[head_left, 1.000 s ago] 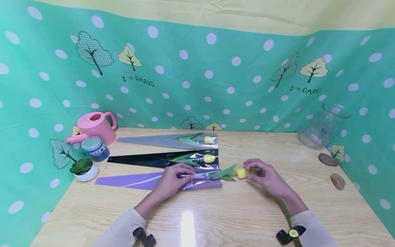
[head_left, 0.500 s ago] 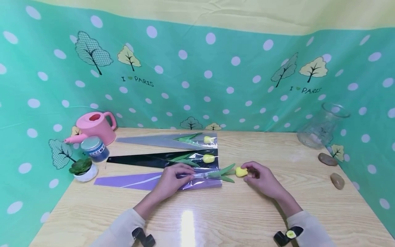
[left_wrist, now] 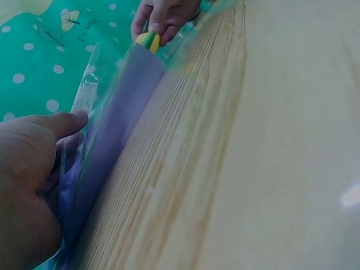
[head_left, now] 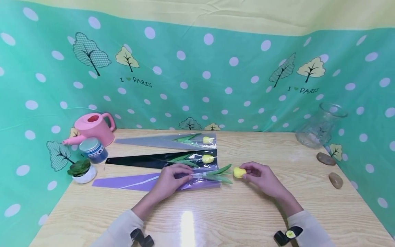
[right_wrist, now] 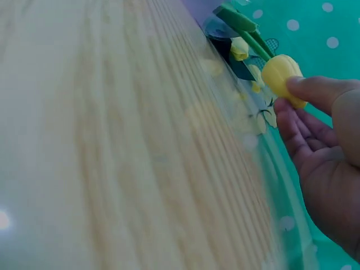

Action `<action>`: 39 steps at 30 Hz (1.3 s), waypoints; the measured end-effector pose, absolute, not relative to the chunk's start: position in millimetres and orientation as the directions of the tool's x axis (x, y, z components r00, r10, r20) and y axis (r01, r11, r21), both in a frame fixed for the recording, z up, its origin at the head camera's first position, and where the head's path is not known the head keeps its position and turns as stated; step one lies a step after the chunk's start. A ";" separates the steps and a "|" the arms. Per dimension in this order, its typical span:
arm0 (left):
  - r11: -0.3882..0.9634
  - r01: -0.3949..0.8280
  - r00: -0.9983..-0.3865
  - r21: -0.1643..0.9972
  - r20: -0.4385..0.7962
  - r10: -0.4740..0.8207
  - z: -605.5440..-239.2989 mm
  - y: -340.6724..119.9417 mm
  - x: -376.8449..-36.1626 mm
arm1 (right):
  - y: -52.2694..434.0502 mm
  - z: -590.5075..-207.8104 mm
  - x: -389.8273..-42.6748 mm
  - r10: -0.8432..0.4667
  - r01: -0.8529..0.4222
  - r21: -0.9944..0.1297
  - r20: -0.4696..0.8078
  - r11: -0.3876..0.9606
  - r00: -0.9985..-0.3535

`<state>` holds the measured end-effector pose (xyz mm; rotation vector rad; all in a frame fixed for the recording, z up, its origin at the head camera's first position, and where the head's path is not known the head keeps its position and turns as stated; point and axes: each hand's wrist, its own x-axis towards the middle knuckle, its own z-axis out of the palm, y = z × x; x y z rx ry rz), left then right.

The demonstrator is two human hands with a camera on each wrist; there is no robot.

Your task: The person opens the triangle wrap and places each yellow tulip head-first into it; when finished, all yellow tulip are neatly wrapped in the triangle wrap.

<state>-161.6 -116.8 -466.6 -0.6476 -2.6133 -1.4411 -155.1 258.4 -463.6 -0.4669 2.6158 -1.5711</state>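
Note:
On the wooden table [head_left: 234,212] lies a purple flower sleeve [head_left: 139,180] with a clear plastic mouth. My left hand [head_left: 187,175] grips that clear mouth, thumb on top in the left wrist view [left_wrist: 67,121]. A yellow artificial tulip [head_left: 239,172] with green leaves [head_left: 219,173] lies with its stem inside the sleeve and its bud outside. My right hand [head_left: 247,173] pinches the bud between thumb and fingers; the right wrist view shows the bud [right_wrist: 284,76] at my fingertips. The left wrist view shows the sleeve [left_wrist: 118,112] running away to the bud [left_wrist: 147,39].
Behind lie a black sleeve [head_left: 148,159] and a grey sleeve [head_left: 160,140], each with a yellow tulip. At the left stand a pink watering can [head_left: 94,128], a blue jar [head_left: 92,150] and a small potted plant [head_left: 80,169]. A glass vase [head_left: 321,125] and two stones [head_left: 325,159] sit right.
My right hand's fingers have come down from an arch over the bud to a pinch on it, and have shifted slightly left. My left hand has stayed on the sleeve.

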 end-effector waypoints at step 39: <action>0.432 0.409 -0.896 0.804 0.265 0.355 -461.8 -118.6 -162.5 | 181.5 -472.2 -147.5 -0.333 -0.151 -0.957 0.063 0.246 -0.941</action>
